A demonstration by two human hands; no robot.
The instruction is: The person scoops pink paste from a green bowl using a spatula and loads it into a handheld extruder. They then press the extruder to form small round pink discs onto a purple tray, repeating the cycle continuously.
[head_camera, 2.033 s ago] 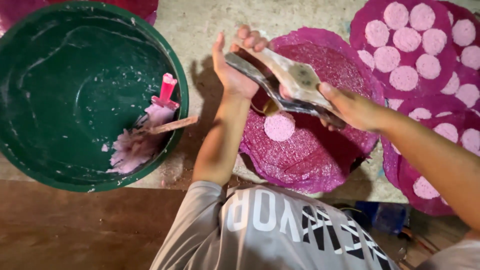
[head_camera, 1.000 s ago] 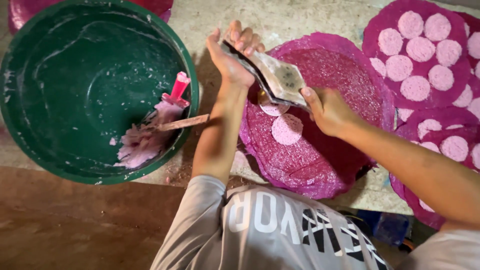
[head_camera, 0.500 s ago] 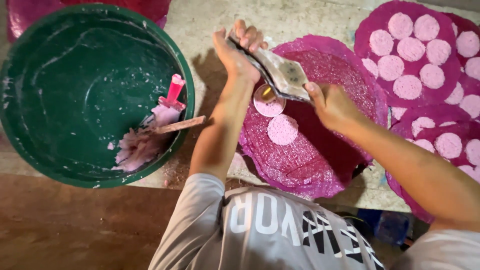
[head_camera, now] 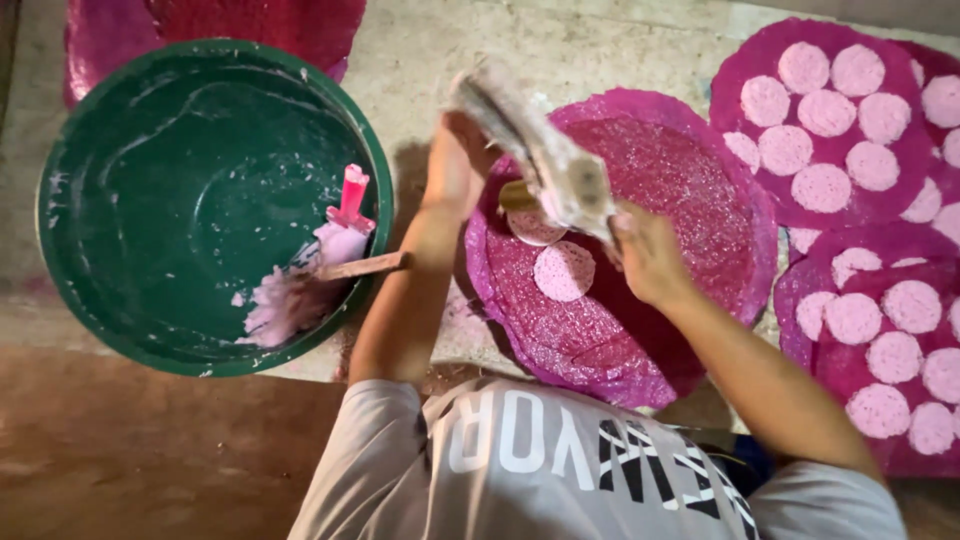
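Both my hands grip a long metal press tool (head_camera: pixel 540 155) smeared with pale paste. My left hand (head_camera: pixel 455 165) holds its far end and my right hand (head_camera: pixel 645 255) its near end. It hangs tilted over a round magenta sheet (head_camera: pixel 690 190) on the concrete. Two pale pink discs lie on that sheet: one (head_camera: pixel 563 270) in full view, the other (head_camera: pixel 533 228) partly hidden under the tool. My grey shirt (head_camera: pixel 560 460) fills the bottom of the view.
A large green basin (head_camera: pixel 60 180) at the left holds pink paste (head_camera: pixel 280 300), a pink scoop (head_camera: pixel 350 195) and a wooden stick (head_camera: pixel 365 266). At the right lie magenta sheets (head_camera: pixel 760 60) covered with several pink discs. Another magenta sheet (head_camera: pixel 250 20) lies at the top.
A second pink disc has appeared on the sheet, just beyond the first. The tool has since lifted off the sheet and tilted, with both hands still on it.
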